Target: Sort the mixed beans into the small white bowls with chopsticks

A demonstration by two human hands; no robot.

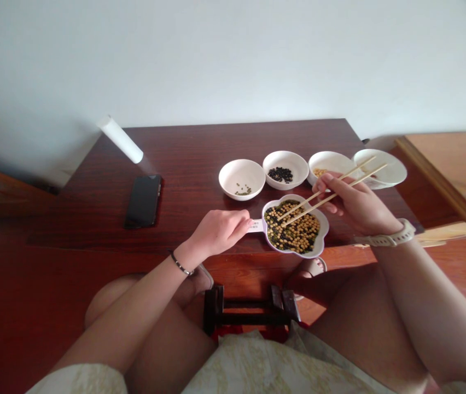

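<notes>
The dark red-brown worktop [192,145] carries everything here, its far edge against the wall. The flower-shaped dish [324,229] lies at the near edge, right of the middle, and in this view its rim reaches past that edge; whether it rests on the worktop or is held up, I cannot tell. Four white bowls run in a row behind it toward the right edge: the first bowl [231,176], the second bowl [284,159], the third bowl [333,159] and the fourth bowl [391,168], which overlaps the right edge as seen from above. The left hand [219,232] has its grip closed around the dish's short handle. The right hand [358,203], over the dish's right side, has its grip narrow, holding a pair of chopsticks [307,211] whose tips reach into the dish. A white tube [122,140] is near the far left corner, and a black phone [143,201] lies toward the left edge. Mixed yellow, black and green beans [296,236] cover the dish's bottom. Black beans [281,174] sit in the second bowl, some yellow ones in the third, and a few small green beans [244,191] in the first.
</notes>
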